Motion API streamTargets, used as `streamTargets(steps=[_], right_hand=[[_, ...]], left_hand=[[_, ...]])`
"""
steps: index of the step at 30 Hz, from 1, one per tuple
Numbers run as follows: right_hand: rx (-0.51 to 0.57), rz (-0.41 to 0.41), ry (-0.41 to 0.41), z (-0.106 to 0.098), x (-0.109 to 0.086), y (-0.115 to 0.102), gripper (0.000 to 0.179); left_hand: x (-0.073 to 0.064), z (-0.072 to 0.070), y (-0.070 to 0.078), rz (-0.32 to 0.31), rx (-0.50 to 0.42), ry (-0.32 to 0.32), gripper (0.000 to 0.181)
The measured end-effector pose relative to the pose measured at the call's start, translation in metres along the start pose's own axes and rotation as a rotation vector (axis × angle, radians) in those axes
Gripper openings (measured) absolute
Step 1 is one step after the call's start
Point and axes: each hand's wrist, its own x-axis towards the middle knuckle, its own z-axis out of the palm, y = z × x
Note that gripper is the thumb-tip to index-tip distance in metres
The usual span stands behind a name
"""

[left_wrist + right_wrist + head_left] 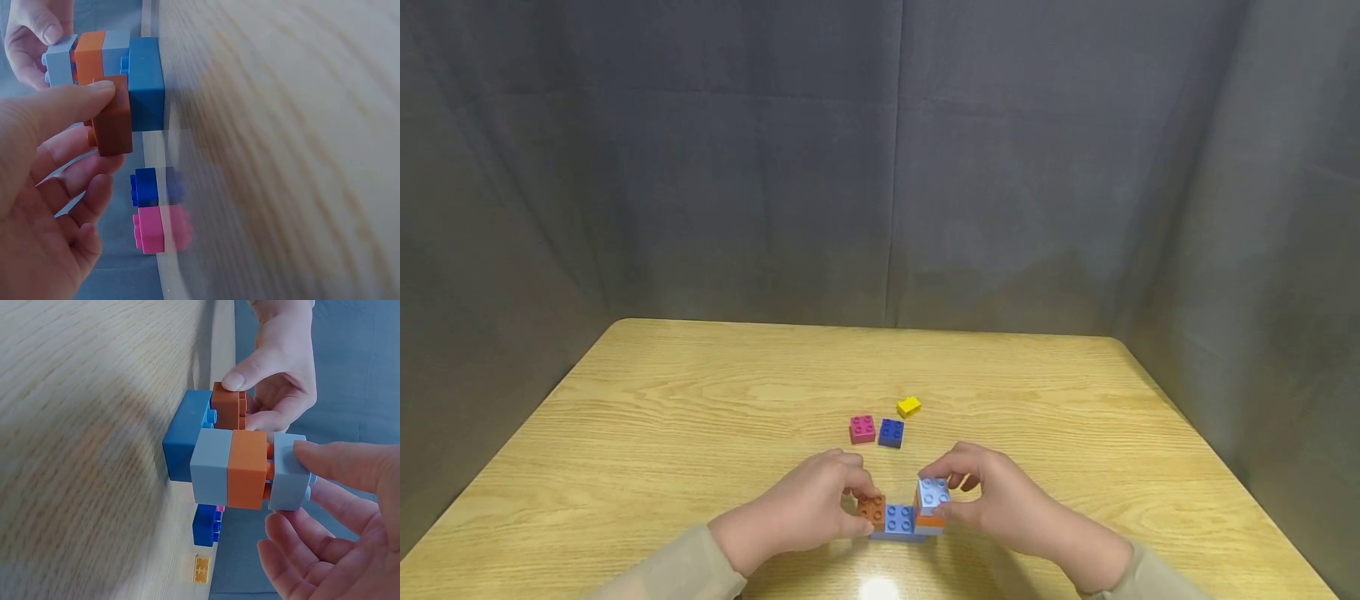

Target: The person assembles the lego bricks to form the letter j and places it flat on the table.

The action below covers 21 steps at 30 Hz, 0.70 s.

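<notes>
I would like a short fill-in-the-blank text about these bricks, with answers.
1. The brown brick is pinched by the ____ hand.
2. The right hand pinches a pale blue brick; the brick beneath is ____.
3. Beyond the hands, ____ loose bricks lie on the table.
4. The farthest brick is ____.
Answers: left; orange; three; yellow.

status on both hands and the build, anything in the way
Left hand pinches brown brick. Right hand pinches light blue top brick, gap above orange brick. Pink brick, dark blue brick, yellow brick lie beyond, not blocking.
</notes>
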Motion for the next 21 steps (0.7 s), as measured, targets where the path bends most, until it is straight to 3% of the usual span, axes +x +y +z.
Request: streamTargets(steps=[16, 21], right_hand=[[-0.069, -0.026, 0.022, 0.0022, -0.0030, -0.0002, 0.031], [-0.041, -0.033, 0.003, 0.0031, -0.0033, 0.0010, 0.029]], left_hand=[[0.0001, 0.0009, -0.0002, -0.002, 0.002, 0.004, 0.027], [0.0005, 0.0015, -0.0002, -0.018, 0.005, -0.003, 0.027]])
